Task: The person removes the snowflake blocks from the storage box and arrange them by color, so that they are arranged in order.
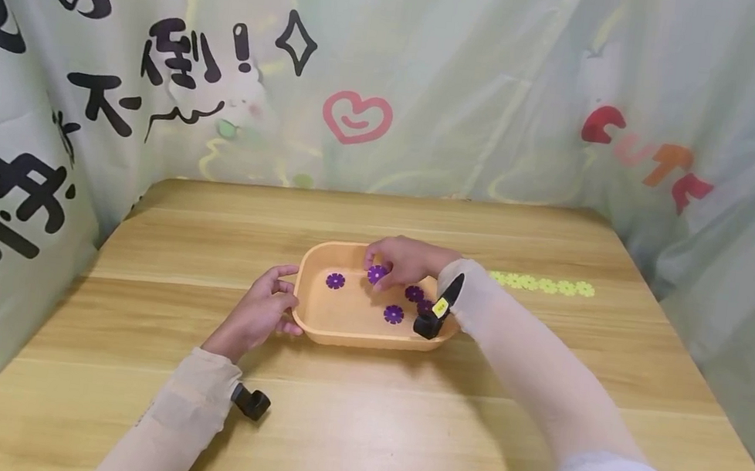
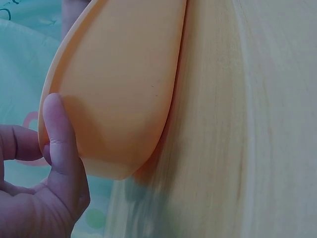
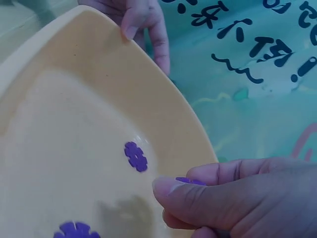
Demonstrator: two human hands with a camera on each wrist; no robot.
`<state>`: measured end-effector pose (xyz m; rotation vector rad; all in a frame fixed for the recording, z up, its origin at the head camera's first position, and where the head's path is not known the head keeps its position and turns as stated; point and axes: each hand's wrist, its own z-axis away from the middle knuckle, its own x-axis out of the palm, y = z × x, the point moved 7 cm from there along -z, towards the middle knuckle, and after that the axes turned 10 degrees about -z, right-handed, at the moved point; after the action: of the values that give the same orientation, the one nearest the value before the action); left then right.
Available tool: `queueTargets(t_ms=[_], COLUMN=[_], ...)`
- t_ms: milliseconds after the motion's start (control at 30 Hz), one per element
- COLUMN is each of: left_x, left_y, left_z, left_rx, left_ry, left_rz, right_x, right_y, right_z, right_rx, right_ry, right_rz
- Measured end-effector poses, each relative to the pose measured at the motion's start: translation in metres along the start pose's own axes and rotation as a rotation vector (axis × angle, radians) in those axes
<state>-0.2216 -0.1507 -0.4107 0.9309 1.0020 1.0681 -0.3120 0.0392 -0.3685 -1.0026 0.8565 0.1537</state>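
Note:
An orange plastic tray (image 1: 345, 333) stands on the table, with several purple flower-shaped pieces (image 1: 393, 314) lying in it. At the tray's left end my left hand (image 1: 260, 308) grips the rim. In the left wrist view, the left thumb (image 2: 59, 129) lies over the inner side while the fingers stay outside. Above the tray, my right hand (image 1: 406, 260) pinches one purple flower-shaped piece (image 3: 190, 181) between thumb and fingers; most of that piece is hidden in the right wrist view. Another purple piece (image 3: 135, 156) lies on the tray floor nearby.
A row of yellow flower-shaped pieces (image 1: 547, 285) lies on the wooden table (image 1: 355, 435) to the right of the tray, partly behind the right forearm. A printed curtain (image 1: 451, 81) hangs along the table's back and sides.

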Motion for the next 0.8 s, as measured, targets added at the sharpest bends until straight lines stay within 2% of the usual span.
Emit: queueTargets(t_ms=[133, 500, 800], left_x=[0.0, -0.001, 0.0], left_y=[-0.001, 0.0, 0.0], left_z=[0.0, 0.001, 0.001], left_rx=[-0.004, -0.003, -0.009], left_ry=[0.002, -0.011, -0.022], left_rz=[-0.001, -0.015, -0.011], right_x=[-0.007, -0.023, -0.039], right_y=[0.005, 0.018, 0.026], right_z=[0.011, 0.046, 0.079], right_rx=[0.004, 0.099, 0.069], right_ry=[0.032, 0.084, 0.185], right_rz=[0.024, -0.064, -0.115])
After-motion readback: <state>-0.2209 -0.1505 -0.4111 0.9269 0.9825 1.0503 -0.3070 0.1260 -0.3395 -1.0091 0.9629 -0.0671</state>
